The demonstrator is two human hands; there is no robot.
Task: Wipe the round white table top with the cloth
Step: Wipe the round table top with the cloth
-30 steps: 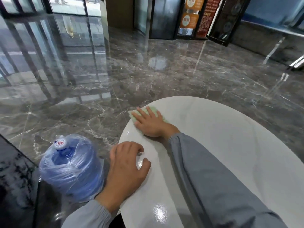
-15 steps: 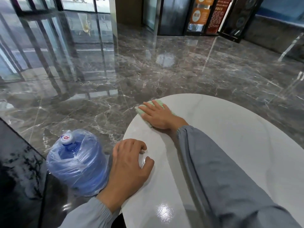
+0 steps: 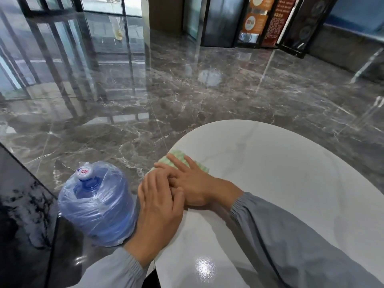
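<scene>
right hand: fingers straight, pressing cloth flat on table, centre frame, to wipe | left hand: fingers relaxed, holding nothing, on rim, likely bracing

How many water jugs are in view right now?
1: the plastic-wrapped blue water jug stands just left of the table, beside the left hand. Others may sit outside the frame.

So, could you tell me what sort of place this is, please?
Probably a commercial building lobby: polished grey marble floor, glass entrance doors, and orange-and-red poster stands by the wall.
</scene>
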